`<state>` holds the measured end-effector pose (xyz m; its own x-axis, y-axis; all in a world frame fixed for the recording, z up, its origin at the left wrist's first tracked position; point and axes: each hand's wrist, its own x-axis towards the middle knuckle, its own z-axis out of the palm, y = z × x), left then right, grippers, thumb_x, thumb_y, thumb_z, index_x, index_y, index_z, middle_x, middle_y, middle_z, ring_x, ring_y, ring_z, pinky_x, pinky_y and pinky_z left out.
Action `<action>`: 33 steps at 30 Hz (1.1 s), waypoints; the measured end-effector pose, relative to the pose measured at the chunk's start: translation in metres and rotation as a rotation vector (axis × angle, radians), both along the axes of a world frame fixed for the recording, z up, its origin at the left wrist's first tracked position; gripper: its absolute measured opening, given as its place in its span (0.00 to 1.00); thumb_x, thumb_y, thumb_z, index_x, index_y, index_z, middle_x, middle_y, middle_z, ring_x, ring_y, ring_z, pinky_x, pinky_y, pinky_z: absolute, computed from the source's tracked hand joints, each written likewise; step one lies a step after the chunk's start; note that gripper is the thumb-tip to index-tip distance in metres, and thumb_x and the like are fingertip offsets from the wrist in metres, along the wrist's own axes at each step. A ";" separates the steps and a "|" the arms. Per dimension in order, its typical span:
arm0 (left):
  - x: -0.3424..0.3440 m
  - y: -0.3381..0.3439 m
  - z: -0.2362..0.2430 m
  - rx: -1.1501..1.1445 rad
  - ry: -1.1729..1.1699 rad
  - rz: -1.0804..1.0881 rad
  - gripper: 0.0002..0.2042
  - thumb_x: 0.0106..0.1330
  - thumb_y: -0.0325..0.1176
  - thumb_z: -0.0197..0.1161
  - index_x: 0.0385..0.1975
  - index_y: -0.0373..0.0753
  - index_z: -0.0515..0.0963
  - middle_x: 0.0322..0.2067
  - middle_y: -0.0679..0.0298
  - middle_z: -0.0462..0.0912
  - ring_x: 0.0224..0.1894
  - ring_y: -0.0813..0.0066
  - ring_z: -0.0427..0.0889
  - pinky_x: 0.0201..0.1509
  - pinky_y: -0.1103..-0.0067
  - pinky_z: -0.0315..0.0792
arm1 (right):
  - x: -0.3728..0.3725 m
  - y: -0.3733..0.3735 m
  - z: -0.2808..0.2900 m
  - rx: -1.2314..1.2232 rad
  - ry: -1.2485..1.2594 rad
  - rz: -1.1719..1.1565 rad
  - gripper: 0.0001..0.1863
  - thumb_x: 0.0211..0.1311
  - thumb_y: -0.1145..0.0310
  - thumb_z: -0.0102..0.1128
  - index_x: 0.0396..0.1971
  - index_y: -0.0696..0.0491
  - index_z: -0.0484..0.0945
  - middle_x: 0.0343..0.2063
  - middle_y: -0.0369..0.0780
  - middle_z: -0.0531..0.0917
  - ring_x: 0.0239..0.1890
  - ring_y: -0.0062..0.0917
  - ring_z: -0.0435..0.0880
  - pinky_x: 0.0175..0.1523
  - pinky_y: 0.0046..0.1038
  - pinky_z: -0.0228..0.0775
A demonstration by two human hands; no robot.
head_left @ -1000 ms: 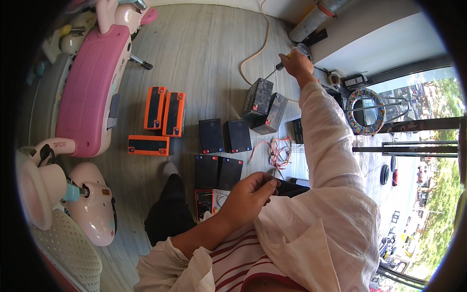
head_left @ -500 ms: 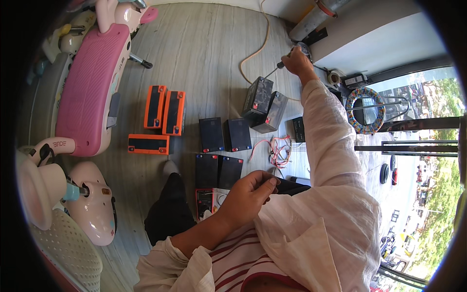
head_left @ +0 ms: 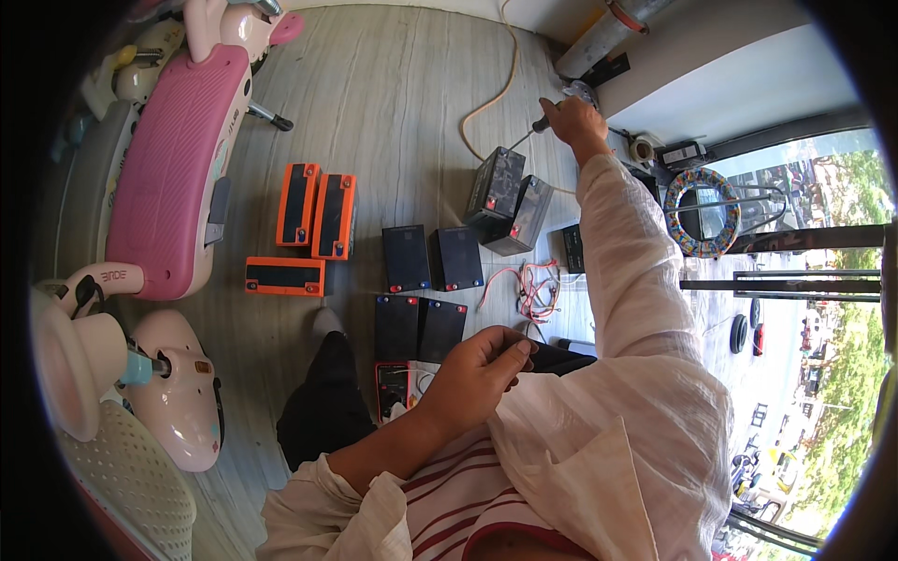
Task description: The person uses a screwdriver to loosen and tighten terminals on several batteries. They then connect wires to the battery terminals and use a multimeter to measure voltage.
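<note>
On the left, a pink ride-on scooter (head_left: 173, 168) carries dark lettering (head_left: 114, 276) on its pale near arm and a smaller dark marking (head_left: 234, 120) along the right side of its deck. Nearer, a gold label (head_left: 203, 367) sits on a rounded pale-pink body (head_left: 173, 411), its print too small to read. Faint print on a central black battery (head_left: 406, 262) is illegible.
</note>
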<state>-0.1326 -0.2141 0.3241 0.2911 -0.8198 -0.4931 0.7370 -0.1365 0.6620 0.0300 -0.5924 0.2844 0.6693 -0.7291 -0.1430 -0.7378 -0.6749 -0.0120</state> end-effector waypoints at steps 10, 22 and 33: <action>0.001 0.000 0.000 -0.009 -0.008 -0.010 0.11 0.74 0.36 0.53 0.44 0.34 0.78 0.33 0.68 0.79 0.33 0.83 0.73 0.41 0.83 0.70 | -0.010 0.001 -0.009 -0.059 -0.071 0.085 0.27 0.60 0.44 0.57 0.49 0.51 0.75 0.45 0.48 0.84 0.51 0.44 0.82 0.54 0.40 0.72; 0.001 0.001 0.003 -0.009 -0.005 -0.019 0.11 0.74 0.35 0.53 0.44 0.34 0.77 0.33 0.68 0.79 0.33 0.83 0.73 0.42 0.82 0.70 | -0.007 -0.002 0.004 -0.022 0.040 -0.006 0.32 0.62 0.38 0.53 0.49 0.53 0.79 0.47 0.52 0.83 0.50 0.45 0.82 0.56 0.41 0.71; 0.000 0.000 0.003 -0.030 -0.015 -0.033 0.12 0.74 0.36 0.53 0.44 0.34 0.78 0.34 0.67 0.80 0.34 0.82 0.74 0.42 0.82 0.71 | -0.012 -0.024 -0.018 -0.064 -0.073 0.041 0.28 0.61 0.45 0.55 0.52 0.52 0.73 0.48 0.50 0.83 0.51 0.45 0.82 0.55 0.42 0.72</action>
<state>-0.1322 -0.2141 0.3267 0.2708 -0.8433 -0.4643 0.7227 -0.1405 0.6767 0.0180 -0.6166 0.2664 0.7058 -0.7069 -0.0467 -0.7082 -0.7057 -0.0207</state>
